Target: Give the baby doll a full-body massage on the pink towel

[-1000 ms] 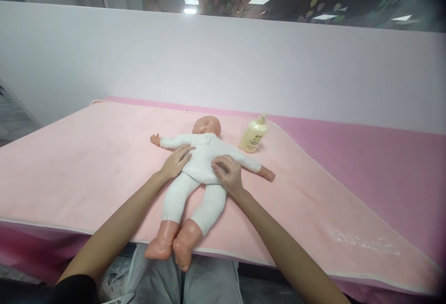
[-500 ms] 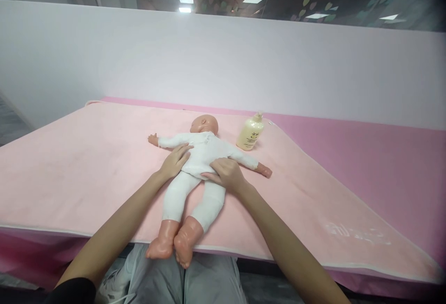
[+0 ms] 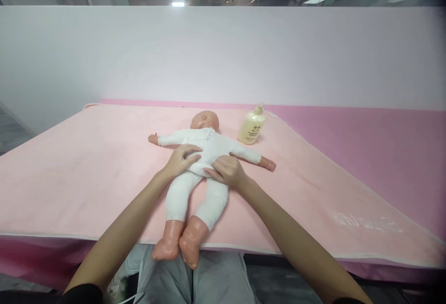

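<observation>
A baby doll point(image 3: 209, 141) in a white cloth body lies stretched out, head turned to the left and arms spread. My left hand point(image 3: 181, 159) rests on the left side of its torso, fingers stretched over the white cloth and thumb apart. On the right side of the lower torso lies my right hand point(image 3: 228, 170), its thumb apart from the bent fingers and pointing left. Both hands touch the doll without lifting it. The doll's bare feet point(image 3: 190, 243) reach past the near table edge.
A pale yellow pump bottle point(image 3: 251, 126) stands right of the doll's head. Beneath them a light pink towel point(image 3: 87, 169) covers much of the pink table surface point(image 3: 376, 141). A white partition point(image 3: 223, 53) rises behind it. My grey-trousered legs point(image 3: 216, 276) are at the near edge.
My left hand has slid inward on the doll's torso, its thumb now spread to the right. The right hand stays at about the same place. The view has tilted slightly.
</observation>
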Available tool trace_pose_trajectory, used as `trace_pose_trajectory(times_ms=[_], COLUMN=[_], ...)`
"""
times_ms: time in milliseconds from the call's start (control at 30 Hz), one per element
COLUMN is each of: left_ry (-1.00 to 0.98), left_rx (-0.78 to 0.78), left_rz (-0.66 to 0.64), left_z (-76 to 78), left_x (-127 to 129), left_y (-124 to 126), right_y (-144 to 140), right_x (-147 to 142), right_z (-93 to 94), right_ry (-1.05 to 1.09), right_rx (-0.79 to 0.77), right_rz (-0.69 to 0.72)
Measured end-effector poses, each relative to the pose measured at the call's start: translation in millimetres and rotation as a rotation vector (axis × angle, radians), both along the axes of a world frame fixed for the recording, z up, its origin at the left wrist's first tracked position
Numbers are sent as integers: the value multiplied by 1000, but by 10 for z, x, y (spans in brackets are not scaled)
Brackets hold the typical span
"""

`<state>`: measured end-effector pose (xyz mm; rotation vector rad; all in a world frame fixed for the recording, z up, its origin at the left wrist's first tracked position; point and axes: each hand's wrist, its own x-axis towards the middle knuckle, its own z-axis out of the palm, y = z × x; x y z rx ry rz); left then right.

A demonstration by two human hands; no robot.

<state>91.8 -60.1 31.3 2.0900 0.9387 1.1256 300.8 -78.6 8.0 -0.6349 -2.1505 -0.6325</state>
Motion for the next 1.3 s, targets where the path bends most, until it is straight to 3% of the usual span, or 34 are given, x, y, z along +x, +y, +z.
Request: trace_pose_trajectory(times_ms=[133,400,600,733,800,1000,1300], left_ry=[116,185,72,28,15,3,4], left_rx=[10,15,-170,-165,-135,-65,-29], left_rz=[-60,35,1,13,22,41,30], left_z=[-36,-47,-59,-66,-82,-129,-126], left_x=[24,120,128,99,91,95,110], left_y=[8,107,190,154,137,132,119], right_y=[-2,-36,-39,71,127,187,145], right_x=[0,-26,-53,43,103,209,182], right_z=[-3,-7,76,103,87,41,96], right_ry=[38,260,668,922,900,531,459], right_rx=[-36,-210,-502,-755,-839,-935,-967], right_rz=[14,85,-36,-47,-48,-16,-138])
